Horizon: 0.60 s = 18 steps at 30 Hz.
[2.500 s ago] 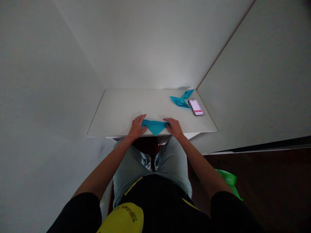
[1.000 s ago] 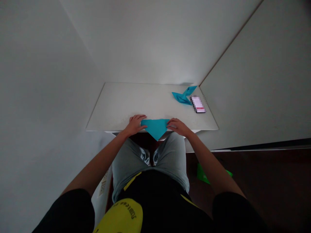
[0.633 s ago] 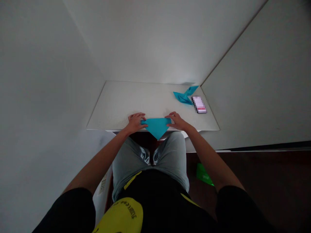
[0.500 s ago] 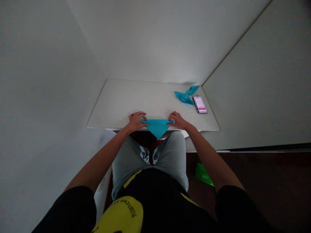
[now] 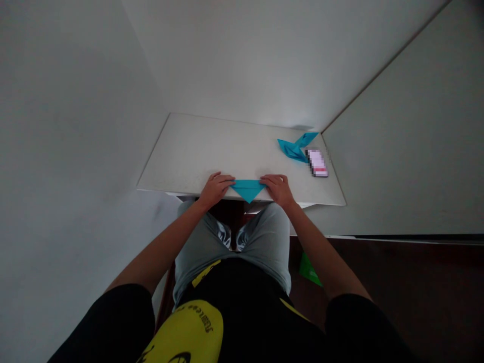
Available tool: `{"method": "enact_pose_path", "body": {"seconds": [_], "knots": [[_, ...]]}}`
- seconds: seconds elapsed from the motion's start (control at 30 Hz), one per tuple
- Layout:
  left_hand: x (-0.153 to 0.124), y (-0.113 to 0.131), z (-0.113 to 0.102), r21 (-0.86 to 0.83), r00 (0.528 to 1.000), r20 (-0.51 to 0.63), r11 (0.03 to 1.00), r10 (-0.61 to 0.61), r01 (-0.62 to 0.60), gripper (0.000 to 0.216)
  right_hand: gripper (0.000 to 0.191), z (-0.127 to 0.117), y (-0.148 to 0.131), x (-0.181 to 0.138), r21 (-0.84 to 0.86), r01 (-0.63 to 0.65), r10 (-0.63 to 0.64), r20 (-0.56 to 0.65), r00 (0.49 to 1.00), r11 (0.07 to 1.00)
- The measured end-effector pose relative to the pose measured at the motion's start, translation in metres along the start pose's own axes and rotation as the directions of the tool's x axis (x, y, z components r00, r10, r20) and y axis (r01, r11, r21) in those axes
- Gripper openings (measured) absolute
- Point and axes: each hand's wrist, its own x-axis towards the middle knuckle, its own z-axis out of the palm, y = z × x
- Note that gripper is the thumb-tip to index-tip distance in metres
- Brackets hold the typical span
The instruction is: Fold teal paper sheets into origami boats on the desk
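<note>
A blue paper triangle [image 5: 247,188] lies at the near edge of a small white table [image 5: 196,151], its point hanging toward me over the edge. My left hand [image 5: 216,187] rests on the triangle's left corner, fingers curled and pressing down. On the right corner sits my right hand [image 5: 277,187], fingers likewise bent onto the paper. Both hands pin the sheet flat against the tabletop.
A second folded blue paper shape [image 5: 295,147] lies at the table's far right, beside a phone [image 5: 317,163]. White walls close in on the left, back and right. My knees are under the table; a green object [image 5: 309,270] is on the dark floor at right.
The blue triangle looks shallower than before and its point hangs less over the edge. Both hands stayed at its corners, closing in slightly. The view shifted a little.
</note>
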Motion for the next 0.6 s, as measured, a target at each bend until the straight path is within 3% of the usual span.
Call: {"method": "enact_pose_path", "body": {"seconds": [0.17,0.27,0.4,0.47,0.6], "knots": [[-0.019,0.004,-0.001,0.062,0.981,0.094,0.982,0.170,-0.176,0.052,0.047,0.007,-0.022,-0.019,-0.035,-0.002,0.003,0.017,1.000,0.999],[-0.023,0.008,-0.003,0.092,0.979,0.091,0.978,0.182,-0.190,0.065,0.059,0.024,-0.062,-0.007,0.003,-0.026,0.026,0.015,1.000,1.000],[-0.023,0.007,-0.002,0.102,0.982,0.086,0.979,0.169,-0.178,0.064,0.076,0.051,-0.101,0.013,0.105,0.025,-0.033,0.074,0.997,0.994],[-0.022,0.006,-0.002,0.096,0.982,0.083,0.980,0.168,-0.176,0.060,0.078,0.054,-0.095,0.009,0.131,0.035,-0.045,0.072,0.996,0.991],[-0.022,0.009,0.001,0.085,0.989,0.037,0.985,0.146,-0.149,0.050,0.085,0.036,-0.045,-0.022,0.100,-0.068,0.065,0.029,0.997,0.993]]}}
